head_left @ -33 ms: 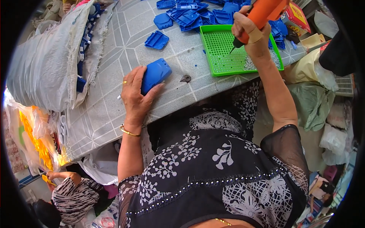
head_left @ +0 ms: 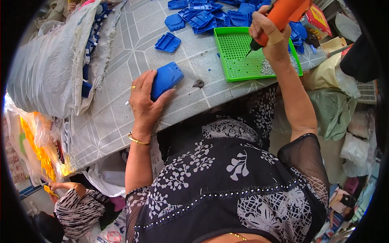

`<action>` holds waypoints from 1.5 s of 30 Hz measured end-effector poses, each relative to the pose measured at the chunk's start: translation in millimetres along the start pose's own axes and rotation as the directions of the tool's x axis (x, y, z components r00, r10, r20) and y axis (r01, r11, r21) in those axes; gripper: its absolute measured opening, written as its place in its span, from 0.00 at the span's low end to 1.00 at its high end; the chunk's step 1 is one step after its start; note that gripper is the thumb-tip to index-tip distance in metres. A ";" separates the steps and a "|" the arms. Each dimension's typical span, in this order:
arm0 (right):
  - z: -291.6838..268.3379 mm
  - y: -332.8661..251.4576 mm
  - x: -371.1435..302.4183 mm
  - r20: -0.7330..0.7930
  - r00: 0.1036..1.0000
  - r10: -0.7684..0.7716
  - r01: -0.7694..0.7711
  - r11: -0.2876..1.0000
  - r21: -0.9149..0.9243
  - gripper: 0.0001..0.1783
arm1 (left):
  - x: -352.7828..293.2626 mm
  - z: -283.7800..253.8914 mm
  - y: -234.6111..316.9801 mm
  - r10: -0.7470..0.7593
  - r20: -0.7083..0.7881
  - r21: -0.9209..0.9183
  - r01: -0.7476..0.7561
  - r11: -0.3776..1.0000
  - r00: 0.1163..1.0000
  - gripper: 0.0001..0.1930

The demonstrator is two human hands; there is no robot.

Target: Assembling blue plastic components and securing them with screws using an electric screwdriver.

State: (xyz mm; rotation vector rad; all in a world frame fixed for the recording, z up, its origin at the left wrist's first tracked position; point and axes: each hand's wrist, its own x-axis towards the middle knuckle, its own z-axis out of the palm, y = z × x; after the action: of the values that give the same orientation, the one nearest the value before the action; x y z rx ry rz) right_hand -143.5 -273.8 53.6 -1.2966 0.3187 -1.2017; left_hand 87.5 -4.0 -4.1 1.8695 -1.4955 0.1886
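On the table's near side, my left hand is closed round the edge of a blue plastic casing, fingers along its left side and thumb at its lower right. A small white part pokes out beside the hand's left edge. My right hand grips an orange electric screwdriver with a black nose. Its thin bit points down and left over a green perforated tray, touching nothing that I can make out. Small silvery screws lie heaped at the tray's right end, partly hidden by my forearm.
Blue plastic parts are piled behind the tray, and a single one lies apart. A small dark piece rests right of the casing. At left lies a white woven sack of blue parts. Another person is at lower left.
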 end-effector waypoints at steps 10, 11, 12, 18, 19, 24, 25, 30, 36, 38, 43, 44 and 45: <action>64.2 33.5 32.7 0.453 0.841 -0.295 -0.273 0.491 0.827 0.11 | 2.5 -0.8 -3.7 0.063 -0.036 -0.021 -0.064 0.998 0.997 0.31; 73.8 35.6 31.4 0.469 0.843 -0.263 -0.308 0.479 0.822 0.11 | 2.5 -0.8 -3.9 0.071 -0.035 -0.022 -0.072 0.997 0.997 0.31; 76.8 43.1 34.5 0.421 0.846 -0.325 -0.133 0.637 0.759 0.11 | 4.9 -0.1 -3.3 0.087 -0.032 -0.026 -0.088 0.996 0.996 0.31; 135.8 49.0 20.3 0.457 0.846 -0.276 -0.217 0.604 0.767 0.12 | 3.5 -1.0 -8.2 0.087 -0.042 -0.013 -0.087 0.996 0.995 0.32; 146.0 30.5 7.7 0.386 0.922 -0.025 -0.213 0.801 0.559 0.12 | 1.2 -2.5 -9.4 0.080 -0.040 -0.012 -0.080 0.997 0.996 0.32; 155.6 34.5 3.3 0.220 0.955 0.197 -0.254 0.929 0.270 0.13 | 2.7 -3.3 -8.0 0.071 -0.040 -0.015 -0.071 0.997 0.997 0.32; 148.3 60.5 14.1 0.390 0.921 -0.009 -0.228 0.798 0.557 0.13 | 4.8 -1.2 -7.5 0.079 -0.040 -0.024 -0.080 0.996 0.996 0.32; 161.3 26.7 -5.4 0.248 0.953 0.177 -0.247 0.924 0.291 0.14 | -0.1 -2.9 -11.2 0.062 -0.045 -0.012 -0.062 0.998 0.997 0.32; 160.5 27.6 -7.2 0.205 0.957 0.205 -0.257 0.928 0.271 0.14 | 2.2 -2.6 -10.5 0.067 -0.042 -0.011 -0.068 0.998 0.997 0.32; 161.6 27.8 -8.5 0.197 0.959 0.203 -0.249 0.936 0.250 0.13 | 1.2 -2.7 -11.1 0.068 -0.041 -0.010 -0.068 0.998 0.997 0.32; 160.1 32.7 -12.7 0.224 0.956 0.189 -0.245 0.936 0.253 0.11 | -1.0 -3.7 -10.3 0.085 -0.040 -0.008 -0.085 0.996 0.996 0.32; 160.2 33.4 -14.7 0.214 0.957 0.197 -0.248 0.938 0.244 0.10 | -1.6 -4.2 -8.9 0.082 -0.036 -0.008 -0.083 0.997 0.996 0.32; 155.2 51.0 -9.3 0.207 0.958 0.197 -0.245 0.938 0.244 0.10 | 0.5 -3.5 -6.3 0.091 -0.025 0.006 -0.091 0.996 0.996 0.32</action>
State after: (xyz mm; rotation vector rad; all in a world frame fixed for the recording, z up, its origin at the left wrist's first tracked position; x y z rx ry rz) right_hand -3.5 -189.1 56.6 -1.0916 0.1592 -0.8945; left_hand 94.5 -1.8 -4.1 1.7976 -1.5646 0.2579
